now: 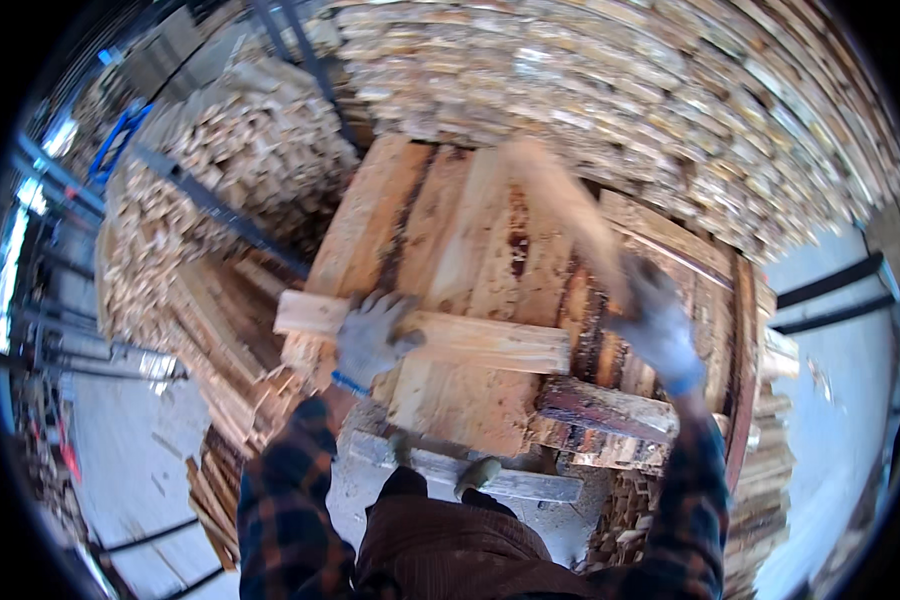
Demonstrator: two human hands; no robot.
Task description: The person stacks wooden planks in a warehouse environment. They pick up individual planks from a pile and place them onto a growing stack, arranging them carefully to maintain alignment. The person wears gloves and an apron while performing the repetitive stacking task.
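My left hand (pixel 370 338), in a grey glove with a blue cuff, is closed over a short pale board (pixel 490 342). That board lies crosswise on a layer of wider planks (pixel 450 235). To the right, my right hand (pixel 655 325), gloved the same way and smeared by motion, grips the near end of another board (pixel 560 200). This second board slants up and away to the left over the planks, also blurred. Just below my right hand sits a dark, bark-edged piece of wood (pixel 610 408) at the near edge of the layer.
A high wall of stacked boards (pixel 590 70) rises behind the planks. At the left stands another big stack (pixel 240 150), with a dark metal bar (pixel 220 212) in front. A grey beam (pixel 470 470) lies by my feet. More planks (pixel 715 330) are at the right.
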